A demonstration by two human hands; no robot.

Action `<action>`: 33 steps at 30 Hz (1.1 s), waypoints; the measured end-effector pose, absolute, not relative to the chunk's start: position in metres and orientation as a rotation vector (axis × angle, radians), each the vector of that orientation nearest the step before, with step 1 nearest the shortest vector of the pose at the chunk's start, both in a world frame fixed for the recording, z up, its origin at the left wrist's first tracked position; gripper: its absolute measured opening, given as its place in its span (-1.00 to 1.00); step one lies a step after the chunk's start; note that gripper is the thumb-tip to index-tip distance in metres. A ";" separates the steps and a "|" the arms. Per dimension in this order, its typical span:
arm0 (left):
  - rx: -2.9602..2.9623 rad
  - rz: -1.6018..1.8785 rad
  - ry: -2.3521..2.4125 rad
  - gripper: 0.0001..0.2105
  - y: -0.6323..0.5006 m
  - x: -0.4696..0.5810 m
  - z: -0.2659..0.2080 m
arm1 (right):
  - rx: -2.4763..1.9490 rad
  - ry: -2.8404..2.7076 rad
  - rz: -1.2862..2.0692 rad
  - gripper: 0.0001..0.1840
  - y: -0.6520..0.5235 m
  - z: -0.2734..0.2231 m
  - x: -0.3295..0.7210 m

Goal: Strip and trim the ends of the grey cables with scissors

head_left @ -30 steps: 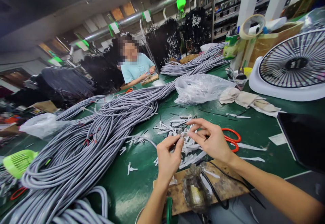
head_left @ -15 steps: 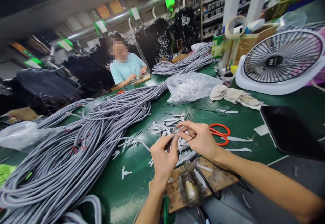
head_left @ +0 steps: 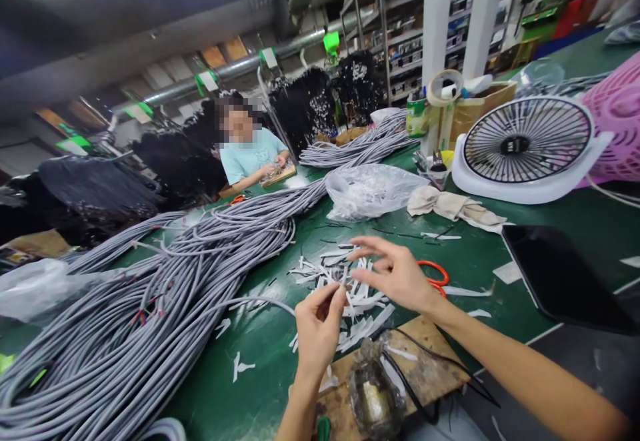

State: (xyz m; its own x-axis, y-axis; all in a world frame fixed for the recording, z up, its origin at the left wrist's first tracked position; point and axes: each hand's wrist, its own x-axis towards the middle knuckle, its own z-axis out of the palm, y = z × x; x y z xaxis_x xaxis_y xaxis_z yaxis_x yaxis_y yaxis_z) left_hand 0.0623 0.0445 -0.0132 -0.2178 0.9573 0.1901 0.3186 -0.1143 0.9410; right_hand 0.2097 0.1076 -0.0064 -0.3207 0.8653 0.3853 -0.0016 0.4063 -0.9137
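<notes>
My left hand (head_left: 319, 324) is closed in a pinch on the end of a grey cable (head_left: 263, 301), which runs in from the coils on the left. The very tip between thumb and forefinger is too small to make out. My right hand (head_left: 400, 276) hovers just to the right, its fingers apart and holding nothing I can see. White strips and dark scraps (head_left: 363, 297) lie beneath both hands. Orange-red-handled scissors (head_left: 436, 279) rest partly behind my right wrist. Nearest me, a wooden board (head_left: 430, 354) carries a tape-wrapped, brassy device (head_left: 373, 391) with black cords.
Large coils of grey cable (head_left: 165, 294) cover the left of the green table. A plastic bag (head_left: 373, 191), a cloth (head_left: 450, 206), a white fan (head_left: 517, 144) and a dark tablet-like slab (head_left: 563, 277) stand beyond and to the right. A co-worker (head_left: 253, 157) sits across the table.
My right hand has drawn away from the left, and its fingers have spread. The left hand keeps its pinch on the cable. The camera view has tilted up slightly.
</notes>
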 end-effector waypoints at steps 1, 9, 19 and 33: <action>1.435 1.342 1.546 -0.75 0.044 0.062 -0.014 | -0.740 -1.707 1.139 -0.60 0.107 -0.006 0.209; 1.390 1.387 1.457 -0.73 0.045 0.063 -0.015 | -0.798 -1.819 0.812 -0.74 0.105 -0.006 0.205; 2.062 1.513 1.690 -0.88 0.042 0.059 -0.011 | -0.742 -1.737 1.039 -0.83 0.103 -0.002 0.210; 2.078 1.417 1.610 -0.87 0.039 0.060 -0.011 | -0.731 -1.685 1.271 -0.82 0.108 -0.001 0.211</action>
